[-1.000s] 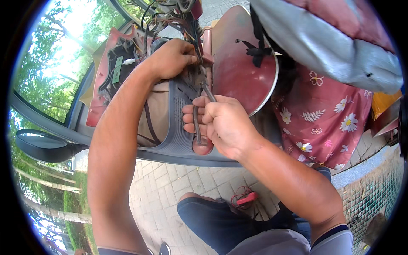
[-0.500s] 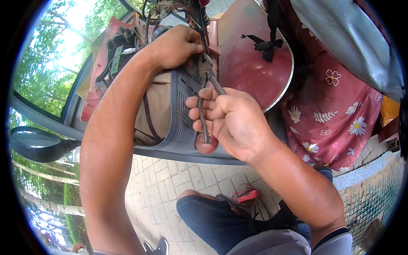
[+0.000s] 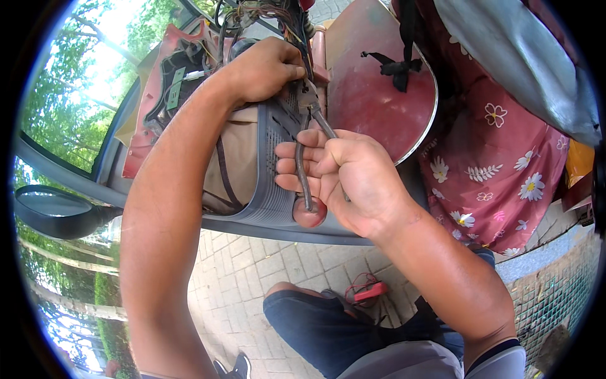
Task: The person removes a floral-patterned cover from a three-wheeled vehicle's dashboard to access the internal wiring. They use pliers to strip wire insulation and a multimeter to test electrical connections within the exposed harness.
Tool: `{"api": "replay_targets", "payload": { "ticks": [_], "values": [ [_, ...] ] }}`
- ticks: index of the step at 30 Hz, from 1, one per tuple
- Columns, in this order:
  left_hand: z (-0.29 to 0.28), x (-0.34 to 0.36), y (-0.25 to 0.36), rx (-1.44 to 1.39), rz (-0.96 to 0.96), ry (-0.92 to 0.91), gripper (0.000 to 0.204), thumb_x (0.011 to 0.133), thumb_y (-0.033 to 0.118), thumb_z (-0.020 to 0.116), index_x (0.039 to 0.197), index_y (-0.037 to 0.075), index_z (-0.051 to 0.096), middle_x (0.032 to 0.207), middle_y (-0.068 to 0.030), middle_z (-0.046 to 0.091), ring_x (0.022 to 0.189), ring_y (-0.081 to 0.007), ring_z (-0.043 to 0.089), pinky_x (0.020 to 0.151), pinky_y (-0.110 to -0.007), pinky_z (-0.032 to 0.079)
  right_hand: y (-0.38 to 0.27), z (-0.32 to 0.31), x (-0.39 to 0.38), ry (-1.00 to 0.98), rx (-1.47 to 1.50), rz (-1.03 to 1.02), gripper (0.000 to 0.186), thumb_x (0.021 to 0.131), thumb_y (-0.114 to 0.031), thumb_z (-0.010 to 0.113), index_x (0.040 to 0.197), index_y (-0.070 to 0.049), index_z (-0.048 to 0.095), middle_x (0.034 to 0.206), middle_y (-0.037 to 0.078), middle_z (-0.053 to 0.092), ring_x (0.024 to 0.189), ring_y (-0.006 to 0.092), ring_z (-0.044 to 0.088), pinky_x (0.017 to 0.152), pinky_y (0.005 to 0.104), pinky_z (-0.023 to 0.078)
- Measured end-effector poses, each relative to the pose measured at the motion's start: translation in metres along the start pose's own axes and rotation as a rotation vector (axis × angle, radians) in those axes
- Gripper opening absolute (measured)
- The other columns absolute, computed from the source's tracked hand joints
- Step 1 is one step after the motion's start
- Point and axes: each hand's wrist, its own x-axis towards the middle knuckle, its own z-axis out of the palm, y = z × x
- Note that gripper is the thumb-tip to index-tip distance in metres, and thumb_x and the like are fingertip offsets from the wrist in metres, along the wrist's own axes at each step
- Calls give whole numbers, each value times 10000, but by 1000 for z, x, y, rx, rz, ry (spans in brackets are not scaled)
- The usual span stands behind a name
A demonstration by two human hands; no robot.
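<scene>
My right hand [image 3: 363, 180] holds a pair of worn metal pliers [image 3: 307, 100], their handles spread apart. One handle lies across the fingers and the other rests against the palm side near the thumb. The pliers' jaws point up toward my left hand [image 3: 268, 68], which is closed at the lower end of a loose bundle of wires [image 3: 287, 22]. Its thumb and forefinger pinch at dark wire there; the exact grip is partly hidden. Behind the jaws stands a pinkish metal tube [image 3: 320, 54]. A round reddish knob-like part [image 3: 309, 213] shows below the handle end.
An opened red panel with wiring [image 3: 158, 82] is left of my forearm. A grey perforated plastic panel [image 3: 274, 164] lies below my hands. A dusty red panel [image 3: 372, 82], black strap [image 3: 399, 72] and flowered cloth [image 3: 486, 170] are right. A mirror [image 3: 53, 211] juts left; a red device [image 3: 370, 292] lies below.
My right fingers have straightened somewhat along the pliers' handle, having been more curled. The pliers stay near my left hand, which keeps its place. The view has shifted slightly.
</scene>
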Motion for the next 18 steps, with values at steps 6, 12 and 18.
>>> {"api": "replay_targets", "payload": {
  "ticks": [6, 12, 18],
  "values": [
    [2, -2, 2, -4, -43, -17, 179, 988, 146, 629, 903, -7, 663, 725, 10, 588, 660, -86, 540, 632, -296, 456, 0, 1, -1, 7, 12, -4, 382, 800, 26, 414, 1172, 11, 499, 1068, 158, 645, 954, 301, 705, 691, 382, 529],
    [0, -1, 3, 19, -17, 4, 214, 925, 120, 662, 976, -80, 715, 777, -117, 700, 632, -181, 653, 646, -359, 529, -1, -1, 1, 19, 9, 15, 355, 811, 38, 422, 1156, 18, 505, 1105, 182, 628, 940, 267, 654, 754, 404, 542],
    [3, 0, -1, -8, -38, -5, 175, 981, 147, 636, 894, -2, 665, 728, 15, 586, 663, -78, 544, 632, -283, 460, -4, -3, 1, -19, 28, 40, 392, 799, 12, 421, 1186, -30, 473, 1047, 138, 662, 964, 275, 713, 501, 376, 386]
  ]
}}
